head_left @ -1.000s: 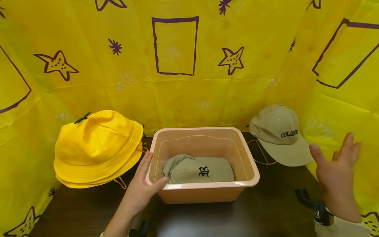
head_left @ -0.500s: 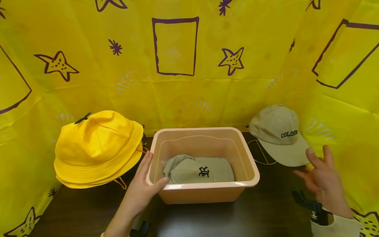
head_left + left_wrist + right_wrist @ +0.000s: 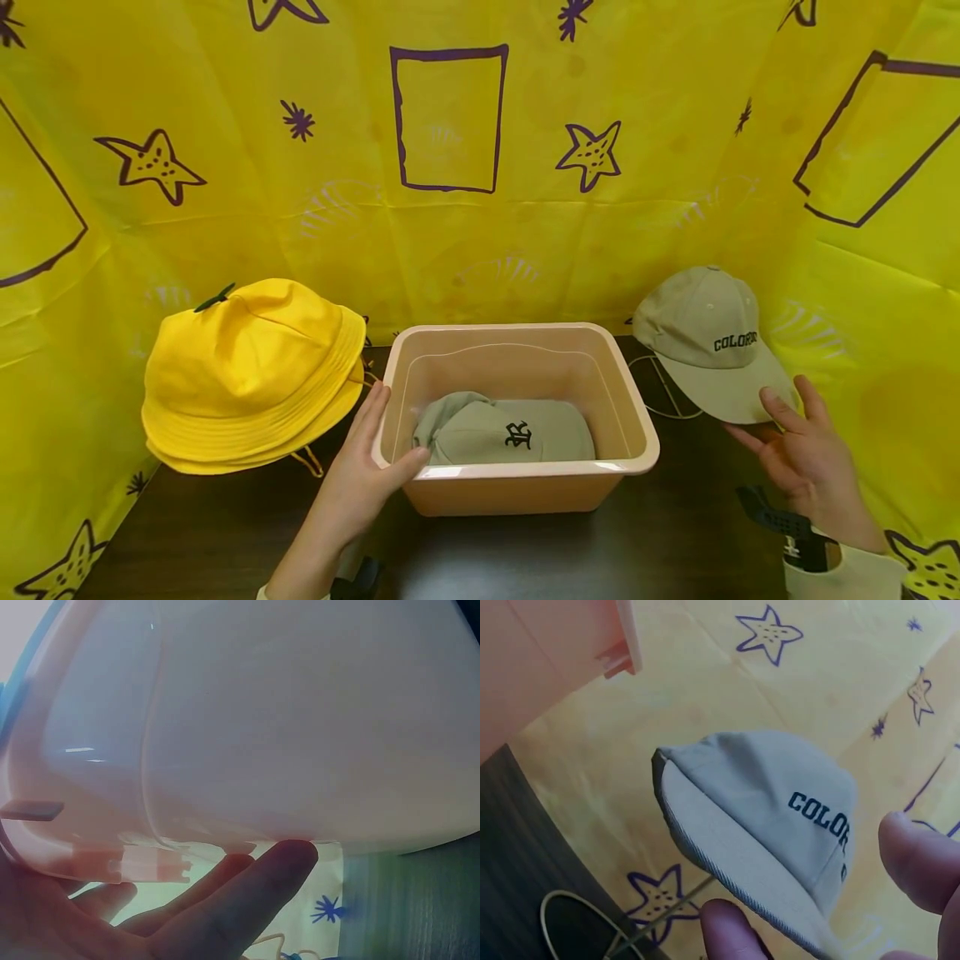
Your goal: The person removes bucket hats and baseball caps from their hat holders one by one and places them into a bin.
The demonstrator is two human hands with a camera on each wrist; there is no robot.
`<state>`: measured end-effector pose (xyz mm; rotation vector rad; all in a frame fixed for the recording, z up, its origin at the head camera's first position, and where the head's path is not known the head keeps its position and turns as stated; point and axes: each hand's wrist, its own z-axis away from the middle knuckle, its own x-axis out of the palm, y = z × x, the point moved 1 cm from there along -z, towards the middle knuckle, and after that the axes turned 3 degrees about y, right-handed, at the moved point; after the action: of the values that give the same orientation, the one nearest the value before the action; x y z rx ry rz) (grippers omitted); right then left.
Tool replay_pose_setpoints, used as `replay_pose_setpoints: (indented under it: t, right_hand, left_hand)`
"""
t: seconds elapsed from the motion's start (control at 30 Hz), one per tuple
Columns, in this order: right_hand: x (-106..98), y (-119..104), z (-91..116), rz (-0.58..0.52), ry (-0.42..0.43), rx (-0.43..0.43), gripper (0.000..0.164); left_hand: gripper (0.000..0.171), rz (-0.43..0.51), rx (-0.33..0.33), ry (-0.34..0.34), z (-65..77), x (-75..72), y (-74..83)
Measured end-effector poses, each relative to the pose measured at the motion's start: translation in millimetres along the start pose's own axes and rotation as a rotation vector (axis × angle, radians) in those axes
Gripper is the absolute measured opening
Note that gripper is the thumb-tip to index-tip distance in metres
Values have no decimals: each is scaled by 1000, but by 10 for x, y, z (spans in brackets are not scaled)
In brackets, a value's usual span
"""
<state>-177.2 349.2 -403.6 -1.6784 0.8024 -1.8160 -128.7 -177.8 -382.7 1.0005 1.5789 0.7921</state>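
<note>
A peach plastic bin (image 3: pixel 517 492) stands mid-table with a khaki baseball cap (image 3: pixel 472 437), marked with a black letter, lying inside. My left hand (image 3: pixel 356 492) grips its front left corner, thumb over the rim and fingers along the outer side; in the left wrist view the fingers (image 3: pixel 247 900) meet the bin wall. At right, another khaki cap (image 3: pixel 705 321) lettered "COLOR…" sits on a wire stand (image 3: pixel 671 392). My right hand (image 3: pixel 810 458) is at this cap's brim, fingers below and thumb above, spread apart. The right wrist view shows the brim (image 3: pixel 727 840) between thumb and fingertip.
Stacked yellow bucket hats (image 3: pixel 251 375) with a green sprout stand at left, their cords hanging. Yellow printed cloth (image 3: pixel 450 250) walls the back and sides of the dark wooden table (image 3: pixel 510 558).
My right hand has come left and down from beside the right cloth wall to the brim of the lettered cap. The left hand stays on the bin.
</note>
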Motion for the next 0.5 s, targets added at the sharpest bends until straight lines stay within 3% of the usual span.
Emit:
replay_pose_setpoints:
  t: [0.2,0.4,0.5]
  right_hand:
    - [12,-8,-8,70,-15,-10,92]
    - [14,21,-37,15,-25,-13,95]
    - [14,28,-45,39,-10,-15,98]
  left_hand:
    - [97,-15,6,5,-1,-6,-1]
    - [97,-11,7,3,-3,-5,-5]
    - [97,2,5,0,-7,0,-20]
